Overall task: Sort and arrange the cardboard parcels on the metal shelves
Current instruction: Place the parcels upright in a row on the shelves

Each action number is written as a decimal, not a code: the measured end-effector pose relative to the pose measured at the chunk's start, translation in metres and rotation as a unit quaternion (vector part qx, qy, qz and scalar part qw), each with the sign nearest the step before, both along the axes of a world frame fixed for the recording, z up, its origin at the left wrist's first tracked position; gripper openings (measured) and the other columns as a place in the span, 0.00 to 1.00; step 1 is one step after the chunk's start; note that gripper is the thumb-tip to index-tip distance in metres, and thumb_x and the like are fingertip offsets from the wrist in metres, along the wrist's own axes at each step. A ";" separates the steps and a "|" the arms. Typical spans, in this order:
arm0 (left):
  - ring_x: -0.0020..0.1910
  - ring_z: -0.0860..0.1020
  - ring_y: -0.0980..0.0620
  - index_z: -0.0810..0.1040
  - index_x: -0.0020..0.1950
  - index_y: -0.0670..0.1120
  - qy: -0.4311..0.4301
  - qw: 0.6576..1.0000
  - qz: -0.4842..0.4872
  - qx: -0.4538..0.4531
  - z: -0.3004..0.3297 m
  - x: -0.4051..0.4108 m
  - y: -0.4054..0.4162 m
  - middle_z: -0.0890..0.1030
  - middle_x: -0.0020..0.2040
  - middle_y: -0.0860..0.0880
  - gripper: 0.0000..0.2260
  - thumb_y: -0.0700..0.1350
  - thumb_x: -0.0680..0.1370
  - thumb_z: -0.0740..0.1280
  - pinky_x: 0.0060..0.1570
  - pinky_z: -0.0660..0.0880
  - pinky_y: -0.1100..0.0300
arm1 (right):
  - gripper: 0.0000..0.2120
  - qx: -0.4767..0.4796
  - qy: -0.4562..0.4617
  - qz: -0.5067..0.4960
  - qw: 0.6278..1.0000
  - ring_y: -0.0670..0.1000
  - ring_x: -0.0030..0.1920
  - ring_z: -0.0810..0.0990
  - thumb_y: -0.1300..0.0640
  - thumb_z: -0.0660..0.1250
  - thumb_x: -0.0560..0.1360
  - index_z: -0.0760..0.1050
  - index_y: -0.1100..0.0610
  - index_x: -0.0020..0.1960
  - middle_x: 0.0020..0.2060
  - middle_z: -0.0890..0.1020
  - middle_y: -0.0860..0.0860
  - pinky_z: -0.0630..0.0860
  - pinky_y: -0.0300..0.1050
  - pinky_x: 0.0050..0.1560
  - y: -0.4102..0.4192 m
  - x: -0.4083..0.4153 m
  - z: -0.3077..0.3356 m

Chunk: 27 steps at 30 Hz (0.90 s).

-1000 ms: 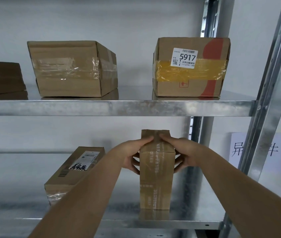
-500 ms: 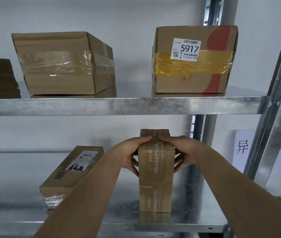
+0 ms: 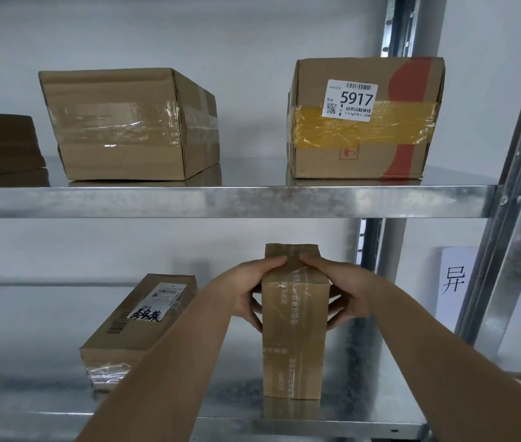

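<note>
A tall box (image 3: 294,339) is being held upright on the lower shelf (image 3: 332,424), near its front edge and to the right. It is being gripped near its top by the left hand (image 3: 249,296) and the right hand (image 3: 345,296), fingers curled round both sides, likely so it is kept from tipping. A flat box (image 3: 138,327) is lying to its left.

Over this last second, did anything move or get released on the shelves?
Nothing visibly changed. Both the left hand and right hand still grip the tall upright parcel near its top, standing on the lower shelf. The flat parcel beside it and the 5917 box above stayed put; only the camera shifted.
</note>
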<state>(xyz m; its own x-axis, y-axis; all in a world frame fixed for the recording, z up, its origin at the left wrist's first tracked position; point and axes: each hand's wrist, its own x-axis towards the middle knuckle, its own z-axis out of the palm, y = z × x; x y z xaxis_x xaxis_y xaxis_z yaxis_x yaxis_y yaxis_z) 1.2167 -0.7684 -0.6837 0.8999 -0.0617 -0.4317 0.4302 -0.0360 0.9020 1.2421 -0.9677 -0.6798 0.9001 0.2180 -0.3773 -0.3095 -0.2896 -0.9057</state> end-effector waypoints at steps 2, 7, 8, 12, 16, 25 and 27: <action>0.57 0.82 0.34 0.82 0.60 0.49 -0.003 1.000 0.002 0.004 -0.001 0.000 0.000 0.84 0.58 0.43 0.20 0.60 0.75 0.74 0.59 0.73 0.25 | 0.30 0.005 0.000 -0.001 1.000 0.68 0.50 0.85 0.33 0.74 0.70 0.82 0.57 0.58 0.55 0.83 0.65 0.81 0.71 0.50 0.000 -0.001 -0.001; 0.57 0.82 0.35 0.81 0.62 0.49 -0.008 1.000 0.004 0.009 -0.003 -0.001 0.000 0.83 0.59 0.43 0.24 0.62 0.73 0.75 0.58 0.74 0.26 | 0.31 -0.001 -0.009 -0.002 1.000 0.67 0.50 0.85 0.31 0.72 0.70 0.82 0.57 0.58 0.54 0.83 0.64 0.82 0.69 0.51 0.000 -0.006 0.000; 0.57 0.81 0.35 0.81 0.62 0.49 -0.009 1.000 0.004 0.012 -0.002 -0.002 0.000 0.83 0.60 0.43 0.24 0.63 0.73 0.75 0.58 0.74 0.26 | 0.31 -0.003 -0.009 -0.002 1.000 0.67 0.51 0.85 0.31 0.71 0.71 0.82 0.56 0.58 0.54 0.83 0.64 0.82 0.69 0.51 0.000 -0.007 0.001; 0.56 0.83 0.38 0.81 0.60 0.49 -0.020 1.000 -0.002 0.022 0.002 -0.008 0.000 0.83 0.59 0.44 0.23 0.64 0.74 0.73 0.58 0.77 0.31 | 0.31 -0.014 -0.016 -0.008 1.000 0.66 0.51 0.85 0.30 0.69 0.72 0.81 0.55 0.59 0.54 0.84 0.63 0.82 0.67 0.51 0.001 -0.012 0.004; 0.57 0.83 0.42 0.83 0.59 0.49 -0.055 0.998 0.006 0.030 0.008 -0.007 0.002 0.87 0.54 0.46 0.23 0.65 0.73 0.74 0.62 0.76 0.34 | 0.30 -0.006 -0.045 -0.017 0.999 0.63 0.51 0.86 0.31 0.68 0.73 0.82 0.56 0.58 0.52 0.85 0.60 0.82 0.63 0.55 0.005 -0.019 0.011; 0.59 0.83 0.47 0.74 0.71 0.59 -0.141 0.980 -0.108 0.090 0.010 -0.005 0.002 0.84 0.62 0.50 0.34 0.58 0.67 0.81 0.60 0.80 0.51 | 0.39 0.301 -0.005 -0.131 0.945 0.61 0.58 0.84 0.21 0.59 0.68 0.80 0.48 0.64 0.57 0.86 0.56 0.78 0.65 0.63 0.013 -0.026 -0.046; 0.61 0.81 0.50 0.72 0.74 0.61 -0.177 0.968 -0.105 0.147 -0.007 -0.002 0.002 0.79 0.67 0.54 0.45 0.60 0.59 0.82 0.63 0.78 0.53 | 0.43 0.321 0.016 -0.149 0.935 0.61 0.61 0.82 0.20 0.59 0.64 0.80 0.49 0.66 0.59 0.85 0.56 0.75 0.65 0.66 0.012 -0.026 -0.074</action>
